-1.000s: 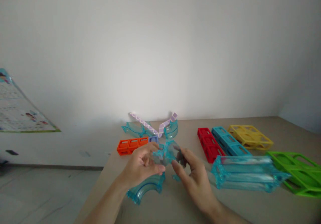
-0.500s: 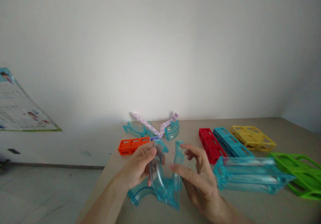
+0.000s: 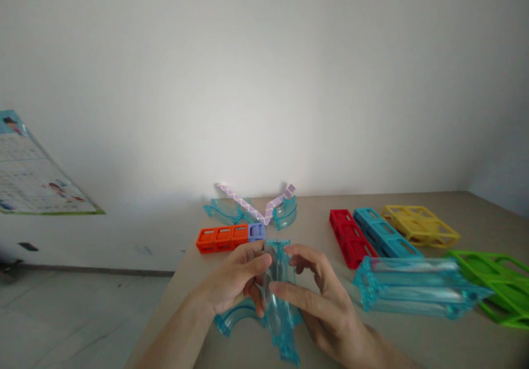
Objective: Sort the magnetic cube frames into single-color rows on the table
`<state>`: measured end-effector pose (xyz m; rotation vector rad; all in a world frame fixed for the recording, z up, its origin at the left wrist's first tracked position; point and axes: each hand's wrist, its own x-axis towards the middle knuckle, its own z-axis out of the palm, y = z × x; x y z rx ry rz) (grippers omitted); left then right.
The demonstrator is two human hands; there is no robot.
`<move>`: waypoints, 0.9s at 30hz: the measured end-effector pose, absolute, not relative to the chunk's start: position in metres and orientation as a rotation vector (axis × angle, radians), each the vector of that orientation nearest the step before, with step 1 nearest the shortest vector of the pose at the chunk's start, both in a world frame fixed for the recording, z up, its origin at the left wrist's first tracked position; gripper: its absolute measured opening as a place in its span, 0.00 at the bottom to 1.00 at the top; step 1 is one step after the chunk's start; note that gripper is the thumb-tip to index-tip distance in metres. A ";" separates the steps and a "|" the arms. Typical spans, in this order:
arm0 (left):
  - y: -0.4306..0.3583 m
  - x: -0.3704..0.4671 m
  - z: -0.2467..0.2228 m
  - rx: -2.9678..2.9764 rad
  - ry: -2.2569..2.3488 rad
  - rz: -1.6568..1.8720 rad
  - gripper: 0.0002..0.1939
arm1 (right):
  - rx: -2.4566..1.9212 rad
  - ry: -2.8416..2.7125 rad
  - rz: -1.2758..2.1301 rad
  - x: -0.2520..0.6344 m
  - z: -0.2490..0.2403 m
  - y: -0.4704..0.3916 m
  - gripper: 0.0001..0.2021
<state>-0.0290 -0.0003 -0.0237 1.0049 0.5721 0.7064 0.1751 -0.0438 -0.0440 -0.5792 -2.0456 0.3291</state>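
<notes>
My left hand [image 3: 233,276] is closed round the left side of some clear blue plastic track pieces [image 3: 278,311], thumb near their upper end. From the right, my right hand [image 3: 326,300] grips the same pieces, one finger laid across their front and another at the top edge. They stand nearly upright close together; whether they are joined cannot be made out. Just behind my left hand, a curved clear blue track piece [image 3: 236,315] rests on the table, partly covered. Beyond the hands lie an orange block frame [image 3: 222,238] and a small lilac block [image 3: 257,231], end to end.
A bundle of clear blue tubes [image 3: 417,286] lies to the right. Behind it are red [image 3: 351,239], blue [image 3: 386,234], yellow [image 3: 419,224] and green frames [image 3: 502,289]. A lilac zigzag strip [image 3: 239,201] rests over clear blue curves [image 3: 285,213] by the wall.
The clear blue pieces, spread in a V half a second ago, are now brought together and turned more upright. My right hand has shifted slightly left, towards my left hand.
</notes>
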 end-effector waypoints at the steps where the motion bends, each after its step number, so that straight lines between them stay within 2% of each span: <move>1: 0.000 -0.029 -0.024 0.999 0.583 0.722 0.19 | -0.588 -2.022 0.353 0.174 -0.045 -0.044 0.38; 5: 0.002 -0.029 -0.022 0.966 0.630 0.854 0.17 | -0.726 -1.790 0.479 0.169 -0.049 -0.043 0.30; 8: 0.001 -0.026 -0.017 0.944 0.663 0.978 0.22 | -0.841 -1.645 0.618 0.167 -0.053 -0.043 0.24; 10: 0.001 -0.024 -0.014 0.954 0.679 1.028 0.22 | -0.872 -1.671 0.676 0.168 -0.055 -0.043 0.25; 13: 0.002 -0.023 -0.012 0.977 0.712 1.059 0.16 | -0.919 -1.736 0.667 0.168 -0.056 -0.043 0.29; 20: 0.007 -0.024 -0.015 0.922 0.771 1.050 0.15 | -0.920 -1.588 0.837 0.162 -0.052 -0.039 0.16; 27: 0.009 -0.025 -0.020 0.810 0.721 1.037 0.14 | -0.907 -1.485 1.016 0.160 -0.052 -0.038 0.15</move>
